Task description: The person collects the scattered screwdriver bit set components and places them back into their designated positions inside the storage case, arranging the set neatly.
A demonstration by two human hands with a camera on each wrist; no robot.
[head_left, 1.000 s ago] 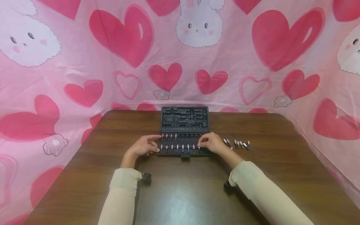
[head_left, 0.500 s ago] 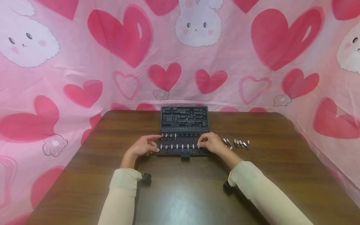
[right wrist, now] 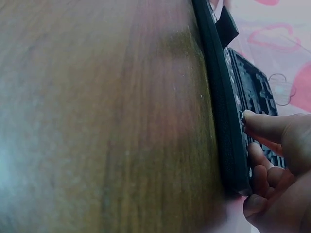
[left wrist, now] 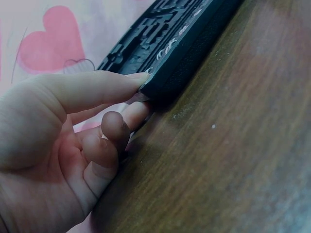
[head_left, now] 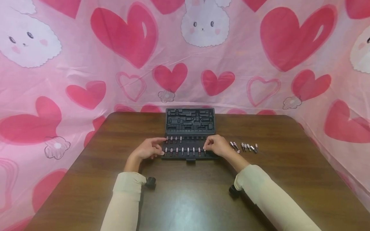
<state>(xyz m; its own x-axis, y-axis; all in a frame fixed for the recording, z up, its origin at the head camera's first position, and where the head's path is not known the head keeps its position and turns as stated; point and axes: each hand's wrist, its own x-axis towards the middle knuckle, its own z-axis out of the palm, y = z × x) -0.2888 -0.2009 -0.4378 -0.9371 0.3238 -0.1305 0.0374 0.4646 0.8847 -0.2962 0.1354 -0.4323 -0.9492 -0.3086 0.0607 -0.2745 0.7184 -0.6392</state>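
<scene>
An opened black socket case (head_left: 173, 157) lies on the table, its moulded lid (head_left: 190, 120) tipped up at the back. Several short metal bit sockets fill the front row, and a shorter run of them (head_left: 176, 140) occupies the left of the back row. My left hand (head_left: 148, 149) holds the case's left end; in the left wrist view its thumb lies on the rim and a finger sits at the side below. At the front row's right end, my right hand (head_left: 217, 146) pinches a bit socket (head_left: 205, 152), mostly hidden by thumb and fingertip.
Right of the case, several loose bit sockets (head_left: 245, 147) lie in a loose group on the brown wooden table (head_left: 185, 192). The case's latch (head_left: 190, 162) sticks out at its front. A pink heart-patterned cloth (head_left: 185, 54) hangs behind and at both sides.
Both hands keep their places on the case and the bit socket. The whole head view shifts very slightly; nothing else visibly moves.
</scene>
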